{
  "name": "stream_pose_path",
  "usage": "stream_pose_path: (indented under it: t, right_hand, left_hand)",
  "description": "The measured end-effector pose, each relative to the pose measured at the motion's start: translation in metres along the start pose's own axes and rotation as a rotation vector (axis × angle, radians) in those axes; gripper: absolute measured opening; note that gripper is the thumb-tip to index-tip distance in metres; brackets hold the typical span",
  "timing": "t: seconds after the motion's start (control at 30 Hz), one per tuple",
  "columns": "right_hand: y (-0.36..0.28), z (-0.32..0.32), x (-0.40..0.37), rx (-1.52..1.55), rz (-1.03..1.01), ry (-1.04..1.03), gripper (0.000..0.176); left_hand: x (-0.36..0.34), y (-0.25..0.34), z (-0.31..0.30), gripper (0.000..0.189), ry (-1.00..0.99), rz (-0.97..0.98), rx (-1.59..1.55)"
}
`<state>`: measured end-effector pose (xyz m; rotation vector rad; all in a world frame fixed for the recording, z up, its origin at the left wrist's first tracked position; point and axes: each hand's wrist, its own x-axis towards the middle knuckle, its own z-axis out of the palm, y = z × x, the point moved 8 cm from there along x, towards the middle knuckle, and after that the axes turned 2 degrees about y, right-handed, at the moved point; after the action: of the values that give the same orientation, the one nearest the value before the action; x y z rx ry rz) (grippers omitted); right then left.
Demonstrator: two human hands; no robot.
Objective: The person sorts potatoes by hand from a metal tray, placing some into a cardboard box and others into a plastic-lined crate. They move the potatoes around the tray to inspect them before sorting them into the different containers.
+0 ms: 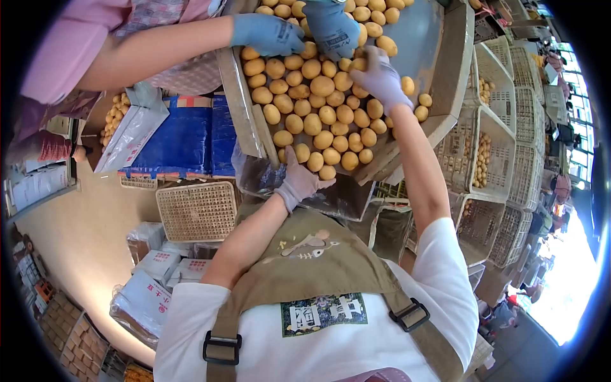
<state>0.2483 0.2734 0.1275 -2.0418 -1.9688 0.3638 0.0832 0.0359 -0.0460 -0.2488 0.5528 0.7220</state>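
Many small yellow potatoes (pixel 320 114) lie spread over a sloping sorting tray (pixel 417 38) in front of me. My right hand (pixel 383 83), in a pale glove, reaches to the tray's right side, its fingers around a slightly blurred potato (pixel 358 64). My left hand (pixel 299 181), gloved alike, is at the near lip with thumb and fingers apart, beside the lowest potatoes and holding none that I can see. Across from me, a co-worker's two blue-gloved hands (pixel 270 34) are among the potatoes; their fingertips are partly hidden.
Wooden side boards (pixel 240 105) border the tray. Stacked plastic crates (pixel 493 149), some with potatoes, stand at right. To the left are an upturned-looking crate (pixel 196 211), white cartons (pixel 145 299), a blue-covered box (pixel 172 140) and an open carton of potatoes (pixel 115 118).
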Motion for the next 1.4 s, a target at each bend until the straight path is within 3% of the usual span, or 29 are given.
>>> stream_pose_path:
  t: [0.03,0.1,0.2,0.3,0.33,0.37,0.4,0.47,0.5,0.6,0.67,0.7,0.77,0.83,0.9,0.93,1.0,1.1,1.17,1.23,1.27,1.37,1.4]
  right_hand:
    - [0.001,0.017,0.011,-0.099,0.013,-0.011,0.071]
    - [0.007,0.023,0.025,-0.105,0.219,-0.269,0.073]
    - [-0.002,0.0,0.009,0.181,0.36,-0.517,0.075]
    - [0.023,0.023,0.014,0.3,0.313,-0.39,0.071]
    - [0.024,0.016,0.009,0.076,0.205,-0.194,0.069]
    - [0.013,-0.002,-0.015,0.146,0.191,-0.013,0.062]
    - [0.015,-0.005,-0.038,0.451,0.093,0.135,0.054]
    - [0.003,-0.047,-0.117,0.338,-0.054,0.444,0.05]
    - [-0.003,-0.068,-0.167,0.268,-0.019,0.551,0.05]
    - [0.058,-0.072,-0.327,0.187,0.174,0.7,0.056]
    - [0.107,-0.057,-0.425,-0.035,0.577,0.478,0.06]
    - [0.14,-0.037,-0.466,-0.23,0.741,0.163,0.061]
    - [0.161,-0.027,-0.505,-0.505,0.915,0.163,0.059]
    - [0.104,-0.062,-0.421,-0.347,0.565,0.445,0.049]
    - [0.048,-0.072,-0.326,0.109,0.47,0.533,0.038]
    - [0.019,-0.068,-0.279,-0.018,0.22,0.484,0.032]
    - [-0.017,-0.037,-0.204,0.056,0.095,0.339,0.036]
    - [-0.01,0.053,-0.125,-0.214,0.199,-0.303,0.05]
    - [-0.006,0.064,-0.103,-0.193,0.31,-0.404,0.049]
    - [-0.008,0.056,-0.097,-0.144,0.281,-0.456,0.048]
    - [0.003,0.057,-0.096,-0.058,0.247,-0.442,0.049]
    - [0.017,0.037,-0.111,0.442,0.298,-0.044,0.043]
    - [0.015,0.019,-0.109,0.33,0.227,0.097,0.039]
  left_hand:
    - [-0.001,-0.001,0.001,0.091,0.027,-0.029,-0.064]
    - [-0.002,-0.002,0.005,0.088,0.078,-0.083,-0.193]
    - [0.002,-0.004,0.0,0.087,-0.036,-0.135,-0.201]
    - [0.006,-0.003,-0.008,0.091,-0.02,-0.105,-0.134]
    - [0.003,-0.003,-0.009,0.093,0.003,-0.118,-0.128]
    - [-0.001,-0.001,-0.003,0.095,0.023,-0.13,-0.122]
    - [-0.003,-0.001,0.0,0.097,0.045,-0.141,-0.121]
    - [0.002,-0.001,-0.004,0.096,0.021,-0.152,-0.124]
    - [0.003,-0.001,-0.007,0.096,0.012,-0.16,-0.124]
    - [-0.002,-0.003,0.001,0.098,0.112,-0.217,-0.197]
    - [-0.001,-0.004,0.003,0.098,0.128,-0.197,-0.165]
    - [-0.001,-0.004,0.003,0.099,0.135,-0.19,-0.142]
    - [0.0,-0.006,0.011,0.098,0.059,-0.201,-0.141]
    - [0.002,-0.007,0.006,0.097,-0.022,-0.221,-0.161]
    - [-0.001,-0.006,0.005,0.098,0.014,-0.225,-0.135]
    - [-0.002,-0.006,0.006,0.098,0.028,-0.219,-0.127]
    - [-0.006,-0.003,0.008,0.099,0.032,-0.19,-0.087]
    - [-0.008,-0.002,-0.003,0.1,0.042,-0.2,-0.139]
    - [-0.014,0.008,0.001,0.102,-0.015,-0.112,-0.008]
    - [-0.015,0.011,-0.004,0.101,-0.003,-0.085,-0.006]
    - [-0.015,0.011,-0.002,0.102,0.011,-0.064,-0.006]
    - [-0.018,0.01,0.006,0.102,-0.027,-0.081,-0.054]
    - [-0.017,0.007,0.007,0.102,-0.022,-0.079,-0.078]
